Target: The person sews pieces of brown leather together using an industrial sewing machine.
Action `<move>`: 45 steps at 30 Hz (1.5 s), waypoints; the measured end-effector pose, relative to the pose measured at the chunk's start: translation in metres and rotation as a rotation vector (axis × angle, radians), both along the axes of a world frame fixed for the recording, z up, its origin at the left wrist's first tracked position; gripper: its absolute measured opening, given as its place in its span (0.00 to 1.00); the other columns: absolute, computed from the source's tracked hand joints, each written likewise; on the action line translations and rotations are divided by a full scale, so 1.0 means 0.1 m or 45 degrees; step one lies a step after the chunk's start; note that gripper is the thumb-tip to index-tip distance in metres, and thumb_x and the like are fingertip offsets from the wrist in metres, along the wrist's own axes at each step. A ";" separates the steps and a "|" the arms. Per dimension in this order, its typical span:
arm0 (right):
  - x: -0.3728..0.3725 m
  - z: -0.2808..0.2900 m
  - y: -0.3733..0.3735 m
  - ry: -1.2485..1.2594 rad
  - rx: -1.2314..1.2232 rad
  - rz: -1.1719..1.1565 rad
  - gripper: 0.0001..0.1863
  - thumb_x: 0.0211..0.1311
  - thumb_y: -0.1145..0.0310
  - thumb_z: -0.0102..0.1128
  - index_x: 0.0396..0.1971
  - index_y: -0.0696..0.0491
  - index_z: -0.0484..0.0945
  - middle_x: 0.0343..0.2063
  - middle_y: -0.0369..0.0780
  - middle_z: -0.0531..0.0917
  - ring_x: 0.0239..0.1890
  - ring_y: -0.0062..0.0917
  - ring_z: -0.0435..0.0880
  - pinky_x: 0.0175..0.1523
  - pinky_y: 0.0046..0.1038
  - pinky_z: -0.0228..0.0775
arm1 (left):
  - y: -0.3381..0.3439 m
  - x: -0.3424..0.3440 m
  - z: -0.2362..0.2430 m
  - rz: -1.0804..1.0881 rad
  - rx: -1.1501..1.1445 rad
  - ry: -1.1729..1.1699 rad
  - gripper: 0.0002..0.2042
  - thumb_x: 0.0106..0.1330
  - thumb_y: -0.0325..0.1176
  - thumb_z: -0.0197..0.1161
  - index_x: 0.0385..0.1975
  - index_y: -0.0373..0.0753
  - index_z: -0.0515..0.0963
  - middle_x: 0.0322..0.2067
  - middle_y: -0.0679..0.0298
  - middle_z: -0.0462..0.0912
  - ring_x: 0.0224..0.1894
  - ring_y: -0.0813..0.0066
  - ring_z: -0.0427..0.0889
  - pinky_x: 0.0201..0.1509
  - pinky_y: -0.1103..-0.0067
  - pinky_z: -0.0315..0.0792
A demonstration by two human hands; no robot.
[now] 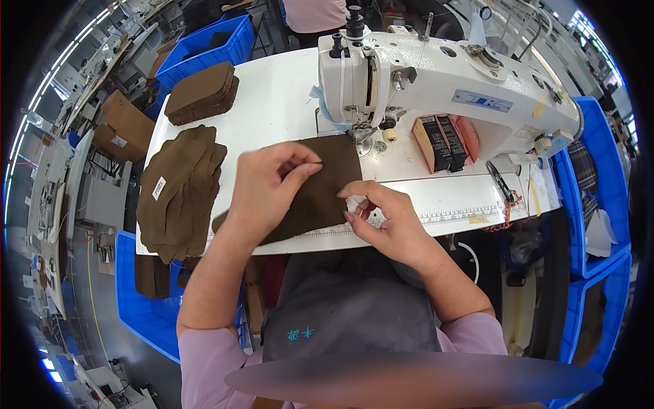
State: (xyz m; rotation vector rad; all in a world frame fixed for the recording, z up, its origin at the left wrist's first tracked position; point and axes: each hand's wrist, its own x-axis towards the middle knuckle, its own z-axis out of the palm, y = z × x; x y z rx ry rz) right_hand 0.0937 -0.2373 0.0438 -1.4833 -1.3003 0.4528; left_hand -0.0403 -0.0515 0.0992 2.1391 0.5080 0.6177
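A dark brown fabric piece (317, 201) lies flat on the white table, its far edge by the machine's presser foot (364, 143). My left hand (272, 180) is over its left part, thumb and index pressed together in a pinch; what is between them, if anything, is too small to name. At the piece's right edge, my right hand (392, 221) has curled fingers, with index and thumb tips a little apart. Something small and white shows among those fingers; I cannot tell what it is. To the left lies a loose pile of brown fabric pieces (177, 194) with a white label on top.
A white sewing machine (463, 82) spans the table's right. Under its arm sits a black-and-red box (439, 143); thread snips (501, 180) lie beyond it. A neat brown fabric stack (201, 93) stands at back left. Blue bins (204, 44) surround the table.
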 end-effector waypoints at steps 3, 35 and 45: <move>0.10 -0.11 0.07 -0.004 -0.003 0.014 0.15 0.61 0.79 0.66 0.48 0.56 0.81 0.44 0.41 0.86 0.34 0.26 0.87 0.41 0.27 0.80 | 0.33 0.43 -0.12 -0.157 0.027 0.211 0.07 0.61 0.28 0.76 0.36 0.32 0.88 0.27 0.65 0.89 0.30 0.85 0.83 0.36 0.84 0.76; 0.92 -0.47 0.41 -1.207 0.338 0.223 0.13 0.47 0.71 0.65 0.36 0.53 0.84 0.29 0.34 0.83 0.36 0.26 0.86 0.37 0.28 0.78 | 0.70 1.11 -1.03 -0.147 0.093 0.436 0.19 0.55 0.40 0.80 0.44 0.40 0.88 0.34 0.62 0.91 0.37 0.70 0.90 0.45 0.73 0.82; 0.93 -0.47 0.43 -1.197 0.329 0.169 0.12 0.49 0.71 0.65 0.36 0.53 0.84 0.29 0.34 0.83 0.36 0.24 0.86 0.37 0.27 0.78 | 0.73 1.10 -1.10 -0.121 0.143 0.437 0.24 0.55 0.46 0.79 0.49 0.40 0.86 0.42 0.56 0.90 0.47 0.57 0.89 0.52 0.67 0.82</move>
